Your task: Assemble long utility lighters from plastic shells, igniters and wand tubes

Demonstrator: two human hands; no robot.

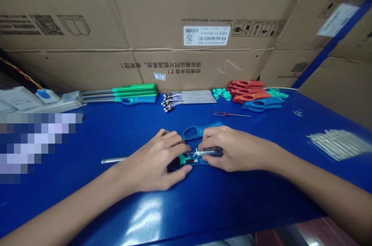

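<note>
My left hand (162, 158) is closed on a blue lighter half-shell (202, 161) lying low over the table. A green trigger (182, 158) and a small black igniter part (191, 161) with thin white wire show between its fingers. The metal tube (112, 160) sticks out to the left beyond that hand. My right hand (229, 149) pinches a clear fuel tank (214, 152) with a metallic end, at the right part of the half-shell. Just beyond both hands lies another blue half-shell (193, 132), partly hidden by my right fingers.
Finished-looking lighters (136, 92), metal tubes with wires (197, 97), green triggers (222, 94) and red and blue shells (247, 92) line the back. A screwdriver (231, 114) lies before them. Clear tanks (338, 143) are at right, a power strip (68, 100) at left. Cardboard (162, 21) stands behind.
</note>
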